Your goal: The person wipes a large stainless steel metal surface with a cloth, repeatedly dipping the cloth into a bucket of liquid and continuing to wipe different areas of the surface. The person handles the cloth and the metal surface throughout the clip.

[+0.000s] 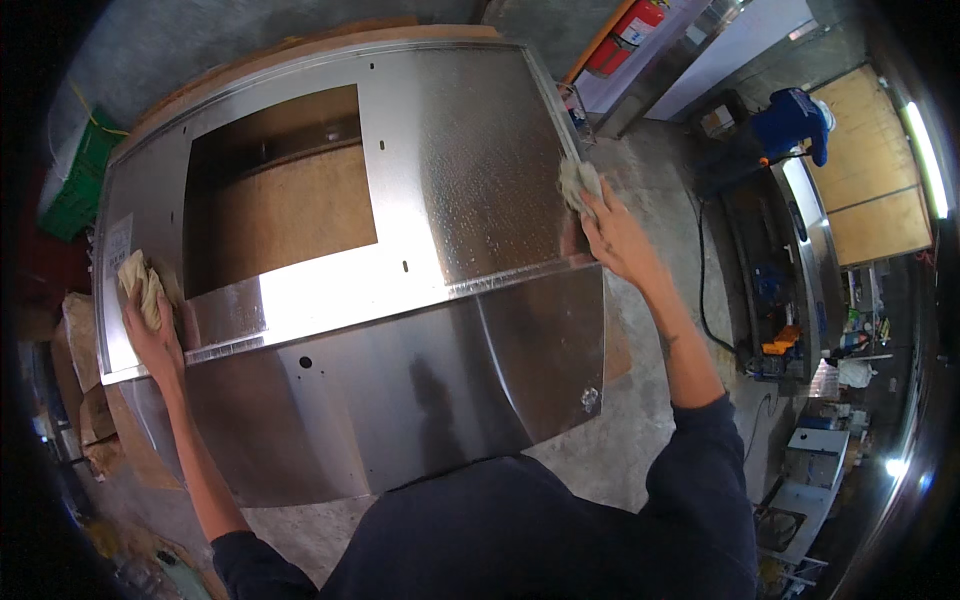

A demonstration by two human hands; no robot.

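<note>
A large stainless steel panel (pixel 330 310) lies before me, with a rectangular cutout (pixel 300 200) that shows brown board beneath. Wet-looking droplets speckle its right part. My left hand (pixel 155 335) is closed on a pale cloth (pixel 148 285), pressed to the panel near its left edge. At the right edge, my right hand (pixel 620 238) grips another pale cloth (pixel 576 183) against the rim. A front steel face (pixel 400 400) with a round hole drops toward me, close to my body.
A red fire extinguisher (pixel 625 38) stands at the far right. A green crate (pixel 82 175) sits at the far left. Another person in blue (pixel 785 130) bends over a workbench (pixel 790 230) at right. A dark hose (pixel 708 300) runs along the concrete floor (pixel 650 350).
</note>
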